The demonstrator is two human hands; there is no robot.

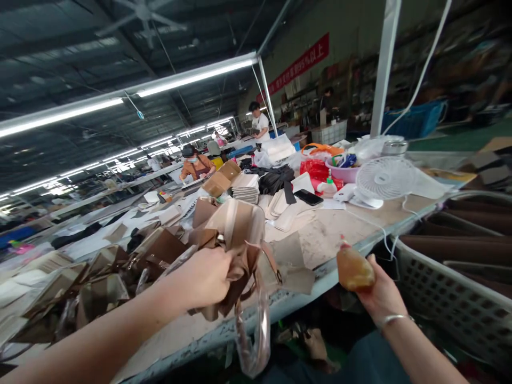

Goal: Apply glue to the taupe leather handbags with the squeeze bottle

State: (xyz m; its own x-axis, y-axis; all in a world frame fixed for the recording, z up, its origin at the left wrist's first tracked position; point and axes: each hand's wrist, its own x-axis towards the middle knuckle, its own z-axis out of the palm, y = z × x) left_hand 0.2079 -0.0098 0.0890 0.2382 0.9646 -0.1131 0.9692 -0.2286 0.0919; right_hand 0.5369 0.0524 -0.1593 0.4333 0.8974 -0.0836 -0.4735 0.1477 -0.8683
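Note:
My left hand (210,277) is closed on the soft brown part of a handbag (240,221), whose stiff beige panel stands up beyond the fingers. A plastic-wrapped strap (256,341) dangles from the bag past the table's front edge. Off to the right, my right hand (378,293) grips a squeeze bottle (354,269) of amber liquid, tilted, with a narrow reddish tip. The bottle is apart from the bag. Flat beige-grey pieces (294,261) lie on the table between the two hands.
Several brown bags (104,288) crowd the table's left side. A phone (308,197), a small glue bottle (328,185), a white fan (386,178) and a pink basin (348,173) stand farther back. A crate (452,282) of brown panels is at right. Co-workers (198,165) are beyond.

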